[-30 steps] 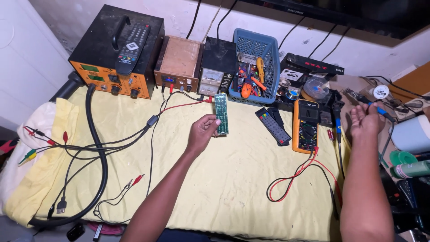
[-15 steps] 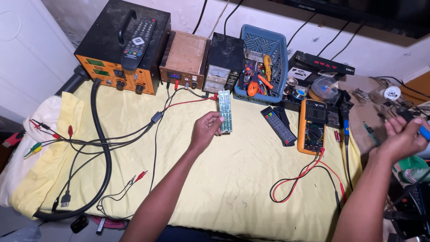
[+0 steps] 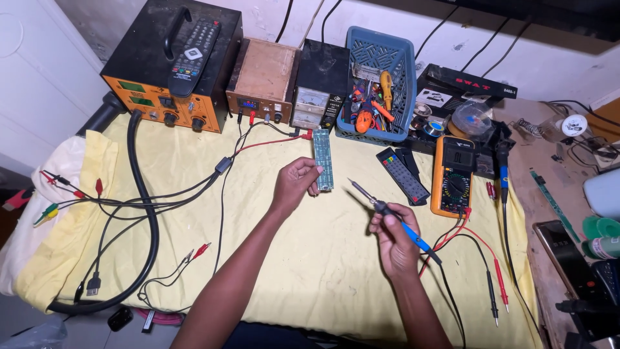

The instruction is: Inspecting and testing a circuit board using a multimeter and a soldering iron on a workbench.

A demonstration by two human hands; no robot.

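My left hand (image 3: 294, 185) rests on the yellow cloth (image 3: 310, 258) and holds a long green circuit board (image 3: 323, 160) by its lower edge. My right hand (image 3: 391, 238) grips a blue-handled soldering iron (image 3: 387, 212), whose metal tip points up and left toward the board, a short gap away. The iron's black cord trails off to the lower right.
An orange and black power unit (image 3: 165, 68) with a remote control on top, a wooden box and a black meter box stand at the back. A blue basket (image 3: 380, 81) holds tools. A yellow multimeter (image 3: 454, 176), a black remote (image 3: 402, 174) and clip leads (image 3: 71, 194) lie around.
My right hand has come in from the far right with the soldering iron and now sits near the board. My left hand still holds the board in the same spot.
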